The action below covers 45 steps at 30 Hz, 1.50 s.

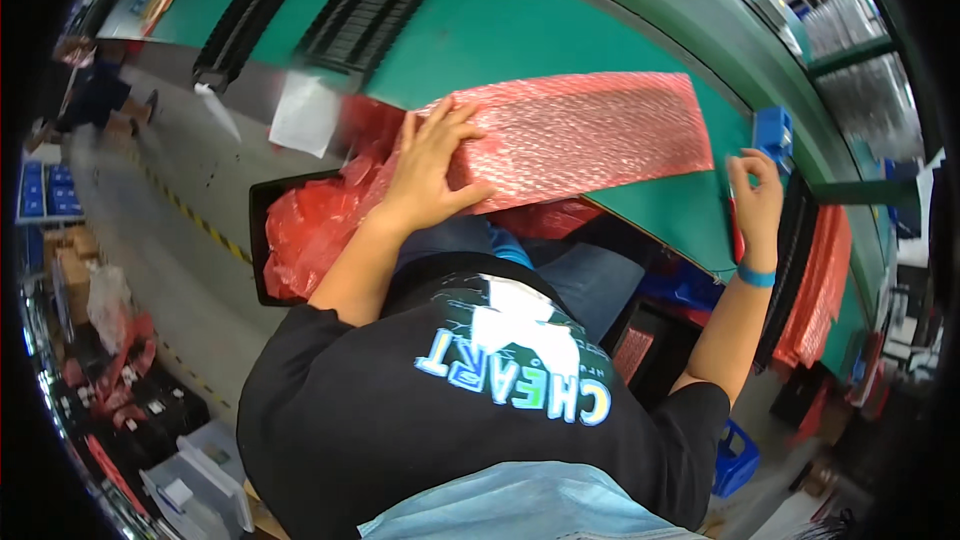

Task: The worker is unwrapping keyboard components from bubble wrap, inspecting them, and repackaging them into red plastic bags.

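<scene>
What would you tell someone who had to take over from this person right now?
Left hand: flat, fingers spread, pressing on the pink bubble wrap stack at its near-left corner.
Right hand: shut on a red pen-like tool, beside the blue box.
The stack lies on the green table. Loose red bags fill the black bin below the table's edge.
Done: stack laid flat. Left: cannot tell from here.

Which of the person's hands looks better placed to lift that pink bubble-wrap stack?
Probably the left hand: it already lies flat on the pink bubble-wrap stack. The right hand is off it, holding a red pen-like tool near the blue box.
</scene>
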Each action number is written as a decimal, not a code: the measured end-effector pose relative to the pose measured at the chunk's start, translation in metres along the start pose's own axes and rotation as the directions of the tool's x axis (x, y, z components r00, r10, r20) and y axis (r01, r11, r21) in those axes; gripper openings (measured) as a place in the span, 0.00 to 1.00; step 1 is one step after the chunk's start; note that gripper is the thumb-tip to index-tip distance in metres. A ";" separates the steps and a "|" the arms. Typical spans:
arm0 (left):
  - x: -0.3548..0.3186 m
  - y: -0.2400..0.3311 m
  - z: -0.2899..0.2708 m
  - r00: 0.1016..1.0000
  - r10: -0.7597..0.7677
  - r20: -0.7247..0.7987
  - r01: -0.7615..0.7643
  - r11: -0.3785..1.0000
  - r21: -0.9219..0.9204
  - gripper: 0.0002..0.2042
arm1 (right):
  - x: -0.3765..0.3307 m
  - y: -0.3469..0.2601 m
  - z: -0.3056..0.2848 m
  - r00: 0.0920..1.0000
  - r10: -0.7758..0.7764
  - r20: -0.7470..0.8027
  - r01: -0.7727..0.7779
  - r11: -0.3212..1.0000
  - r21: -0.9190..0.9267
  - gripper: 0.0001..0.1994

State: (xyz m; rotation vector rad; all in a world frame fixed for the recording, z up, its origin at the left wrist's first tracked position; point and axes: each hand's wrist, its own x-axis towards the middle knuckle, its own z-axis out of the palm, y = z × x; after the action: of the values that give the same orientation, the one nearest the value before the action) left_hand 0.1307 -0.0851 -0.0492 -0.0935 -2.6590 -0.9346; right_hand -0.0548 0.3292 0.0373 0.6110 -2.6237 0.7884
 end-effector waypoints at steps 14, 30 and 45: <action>0.002 -0.002 0.009 0.999 -0.033 -0.004 0.033 0.999 -0.022 0.32 | 0.060 -0.218 0.162 0.363 -0.177 0.915 0.284 0.956 0.072 0.18; 0.000 -0.001 0.012 0.999 -0.043 -0.008 0.042 0.999 -0.029 0.33 | 0.077 -0.242 0.178 0.162 0.099 0.982 0.506 0.846 -0.169 0.26; -0.004 0.032 0.010 0.974 0.011 -0.228 0.030 0.984 0.175 0.31 | 0.011 -0.138 0.085 0.644 0.141 0.752 -0.331 0.938 0.107 0.25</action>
State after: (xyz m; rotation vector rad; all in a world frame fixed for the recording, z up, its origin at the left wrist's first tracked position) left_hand 0.1374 -0.0537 -0.0384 0.0649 -2.5153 -0.6617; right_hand -0.0127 0.1722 0.0350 0.7837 -3.4466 1.1361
